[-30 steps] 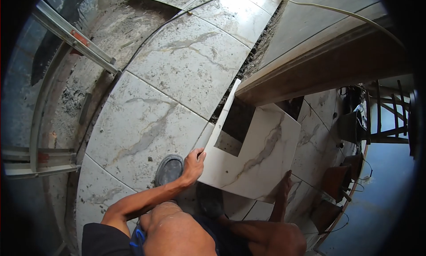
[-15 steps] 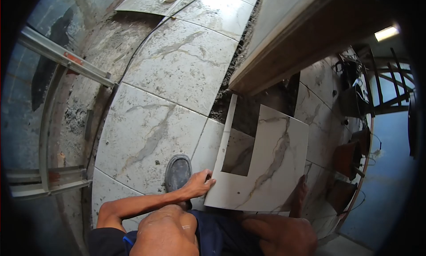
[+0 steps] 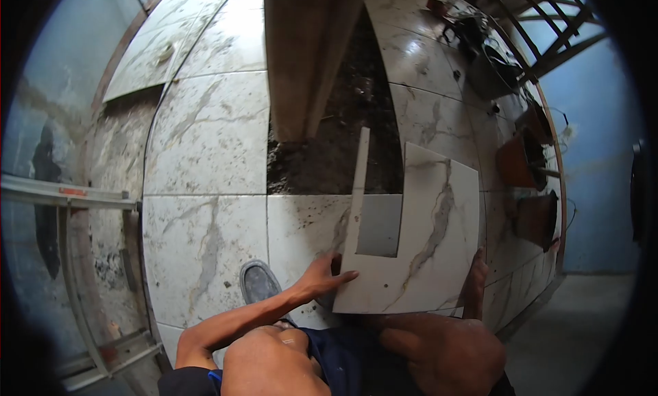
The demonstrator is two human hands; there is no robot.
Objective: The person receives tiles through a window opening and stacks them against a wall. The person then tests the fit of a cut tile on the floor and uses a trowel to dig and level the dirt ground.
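Note:
A white marble-look floor tile [image 3: 433,252] with a rectangular notch cut from its far side is held up in front of my knees. The cut leaves a thin strip [image 3: 361,183] on the left and a wide part on the right. My left hand [image 3: 323,275] grips the tile's near left edge, thumb on the top face and fingers partly hidden. At the right edge, my right hand [image 3: 476,276] holds the tile, its fingers along the side. Through the notch I see the laid tile [image 3: 310,221] and some dark ground.
A square pillar [image 3: 301,60] rises from bare dark soil [image 3: 356,142] beyond the tile. Laid floor tiles [image 3: 205,132] surround it. Metal frame bars [image 3: 68,194] stand at left, with a cable [image 3: 179,67] nearby. Buckets [image 3: 517,156] line the right wall. A shoe [image 3: 260,281] is by my left arm.
My view has turned, so the pillar now stands straight ahead. The notched tile sits nearer the soil gap in line with it. My left thumb has moved onto the tile's face.

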